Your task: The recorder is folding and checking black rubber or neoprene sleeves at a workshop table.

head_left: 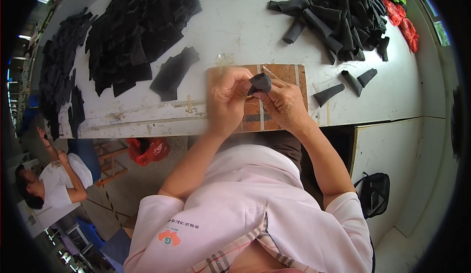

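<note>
Both hands work one black fabric piece (260, 82) above the brown board (287, 74) at the near table edge: left hand (226, 99) and right hand (283, 104) pinch it closed, seemingly mid-roll; finishing needs steady fingertip pressure

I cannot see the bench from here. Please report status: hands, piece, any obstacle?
Left hand and right hand both grip one black fabric piece. Held above brown board. Nothing between hands and piece.

Red plastic bag (147, 150) crumpled under the tabletop (235, 28), left side. Red packets (403, 20) at far right tabletop edge. Round orange-green logo patch (169, 236) on pink shirt.
</note>
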Tool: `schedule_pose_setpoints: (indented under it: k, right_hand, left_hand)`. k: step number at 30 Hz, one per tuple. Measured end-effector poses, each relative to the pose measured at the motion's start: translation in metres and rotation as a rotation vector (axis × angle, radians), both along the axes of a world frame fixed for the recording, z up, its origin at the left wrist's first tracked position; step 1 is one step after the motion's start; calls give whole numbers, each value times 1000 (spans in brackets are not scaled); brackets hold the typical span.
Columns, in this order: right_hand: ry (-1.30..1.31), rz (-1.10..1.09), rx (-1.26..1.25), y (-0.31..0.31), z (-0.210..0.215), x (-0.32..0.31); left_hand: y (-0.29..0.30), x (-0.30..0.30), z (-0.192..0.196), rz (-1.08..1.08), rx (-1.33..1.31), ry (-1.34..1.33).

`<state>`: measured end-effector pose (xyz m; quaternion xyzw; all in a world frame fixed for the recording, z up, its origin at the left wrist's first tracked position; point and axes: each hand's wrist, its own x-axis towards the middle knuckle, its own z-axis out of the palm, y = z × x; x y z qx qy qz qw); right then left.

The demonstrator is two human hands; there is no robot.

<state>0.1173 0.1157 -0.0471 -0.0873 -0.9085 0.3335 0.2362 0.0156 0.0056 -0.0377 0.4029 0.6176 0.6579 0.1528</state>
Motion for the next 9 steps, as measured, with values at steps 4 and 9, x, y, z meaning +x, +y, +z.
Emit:
schedule_pose_setpoints:
  k: [4,9]
  right_hand:
    - [-23,15,52,2,24,-2]
    - [-74,-15,60,3,-4,-1]
  left_hand:
    - [-6,1,5,-87,237,-297]
    - [-3,1,-16,-120,112,-370]
